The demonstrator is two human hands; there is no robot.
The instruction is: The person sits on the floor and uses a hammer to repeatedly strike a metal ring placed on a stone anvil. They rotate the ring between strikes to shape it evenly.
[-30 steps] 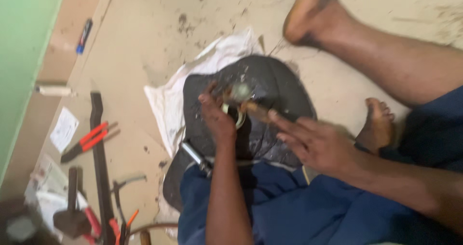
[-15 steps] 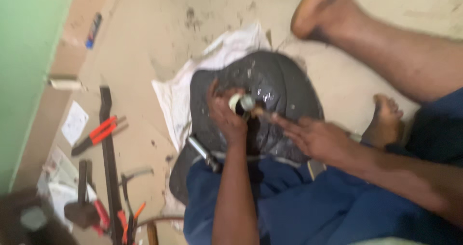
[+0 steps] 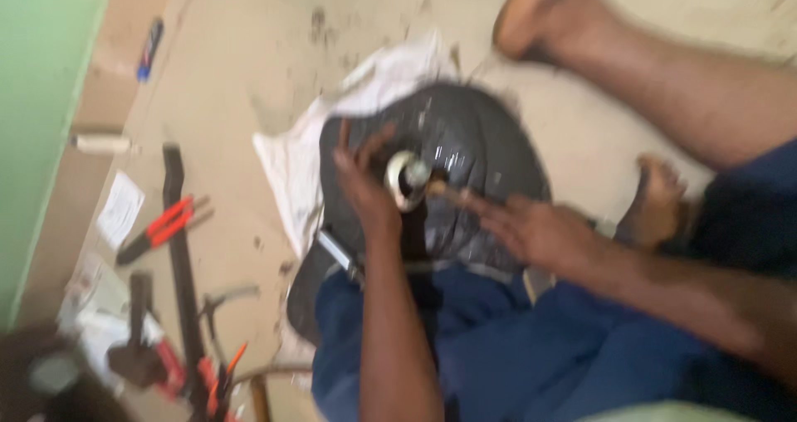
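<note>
head view: left hand (image 3: 363,188) fingers stay curled round the metal ring (image 3: 404,179), right hand (image 3: 531,229) unmoved, open.

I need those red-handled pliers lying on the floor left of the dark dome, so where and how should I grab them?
Probably best to take the red-handled pliers by the two red handles, closing your grip across both from above. They lie flat on the tan floor, handles angled up to the right, dark jaws down-left. A long dark bar lies right beside them, so come from the left side.
</note>
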